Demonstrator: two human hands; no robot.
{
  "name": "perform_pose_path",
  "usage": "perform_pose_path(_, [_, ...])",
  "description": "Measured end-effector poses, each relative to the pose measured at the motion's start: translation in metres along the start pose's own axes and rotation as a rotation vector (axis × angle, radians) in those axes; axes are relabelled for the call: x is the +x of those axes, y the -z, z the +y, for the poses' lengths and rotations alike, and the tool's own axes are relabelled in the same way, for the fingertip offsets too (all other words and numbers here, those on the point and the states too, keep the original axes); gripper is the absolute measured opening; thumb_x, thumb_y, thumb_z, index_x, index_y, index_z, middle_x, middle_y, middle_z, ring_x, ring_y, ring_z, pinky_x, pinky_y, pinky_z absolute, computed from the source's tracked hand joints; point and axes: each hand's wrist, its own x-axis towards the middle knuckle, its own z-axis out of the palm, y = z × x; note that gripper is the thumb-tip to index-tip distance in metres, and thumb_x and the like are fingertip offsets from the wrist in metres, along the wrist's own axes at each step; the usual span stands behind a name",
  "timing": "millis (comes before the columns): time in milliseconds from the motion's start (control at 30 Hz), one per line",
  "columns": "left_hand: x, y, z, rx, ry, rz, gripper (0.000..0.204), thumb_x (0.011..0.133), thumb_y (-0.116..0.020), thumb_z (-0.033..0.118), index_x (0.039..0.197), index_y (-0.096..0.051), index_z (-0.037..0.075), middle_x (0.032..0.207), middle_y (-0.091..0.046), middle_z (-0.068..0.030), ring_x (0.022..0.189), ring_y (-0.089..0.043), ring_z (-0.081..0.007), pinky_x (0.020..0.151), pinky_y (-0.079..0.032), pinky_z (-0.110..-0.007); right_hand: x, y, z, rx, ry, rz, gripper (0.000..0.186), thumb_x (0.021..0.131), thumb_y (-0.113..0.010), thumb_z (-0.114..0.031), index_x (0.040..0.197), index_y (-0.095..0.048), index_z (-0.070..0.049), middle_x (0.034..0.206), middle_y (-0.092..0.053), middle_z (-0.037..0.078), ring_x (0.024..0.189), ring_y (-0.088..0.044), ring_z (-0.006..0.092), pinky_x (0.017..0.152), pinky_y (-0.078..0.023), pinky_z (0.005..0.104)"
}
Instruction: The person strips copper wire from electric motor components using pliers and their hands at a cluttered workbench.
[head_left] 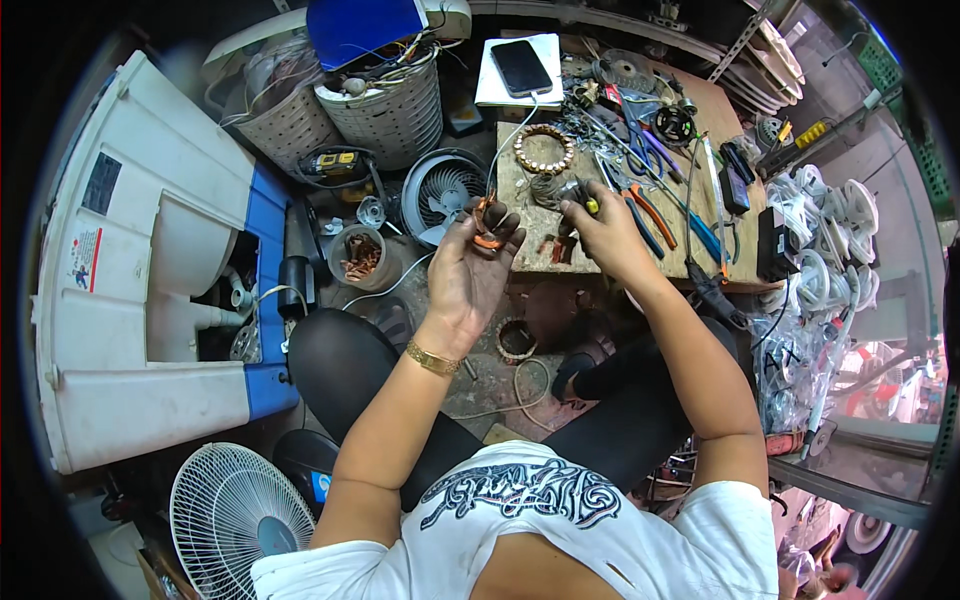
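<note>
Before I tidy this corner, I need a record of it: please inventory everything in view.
Copper-coloured piece: one, orange, left hand
Held item: one, partly yellow, right hand; kind unclear
Bench: one, tan, ahead
Wound ring: one, copper-coloured, on bench
Phone: one, black, bench's far left
Tools and small parts: uncountable clutter, mixed colours, on bench
Scrap tub: one, pale, left of bench
Baskets: two, off-white, far left
Appliance: one, white and blue, left
Caged fan: one, white, lower left
Reels: several, white, right
Hands: two, bare, near bench's front-left
</note>
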Motion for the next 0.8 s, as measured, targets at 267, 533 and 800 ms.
perform_pose_path(267, [-0.007, -0.016, -0.001, -0.100, 0.123, -0.049, 0.028, 0.094, -0.043, 0.007, 0.121, -0.051, 0.001, 0.124, -0.059, -0.0201, 0.117, -0.056, -0.0332, 0.112, -0.039, -0.047, 0.003, -0.002, -0.004, -0.181, 0.319, 0.101, 0.030, 0.076, -0.074, -0.013, 0.103, -0.066, -0.004, 0.095, -0.066, 0.017, 0.088, -0.065, 0.0371, 0.076, -0.051, 0.0425])
perform_pose_path(533, [-0.007, -0.005, -0.005, -0.117, 0.189, -0.170, 0.044, 0.087, -0.041, -0.003, 0.130, -0.044, 0.002, 0.131, -0.054, -0.0180, 0.111, -0.057, -0.0245, 0.100, -0.044, -0.040, -0.029, -0.017, -0.037, -0.189, 0.405, 0.017, 0.041, 0.069, -0.080, -0.020, 0.106, -0.066, -0.006, 0.103, -0.063, 0.013, 0.088, -0.065, 0.0359, 0.074, -0.052, 0.0425])
perform_pose_path(800, [-0.010, -0.010, -0.010, 0.151, 0.161, -0.272, 0.060, 0.082, -0.046, 0.001, 0.142, -0.038, 0.002, 0.132, -0.053, -0.0118, 0.116, -0.055, -0.0210, 0.108, -0.040, -0.042, -0.020, -0.017, -0.024, -0.285, 0.242, -0.009, 0.039, 0.071, -0.080, -0.022, 0.097, -0.061, 0.000, 0.088, -0.065, 0.017, 0.088, -0.064, 0.0377, 0.074, -0.050, 0.0419])
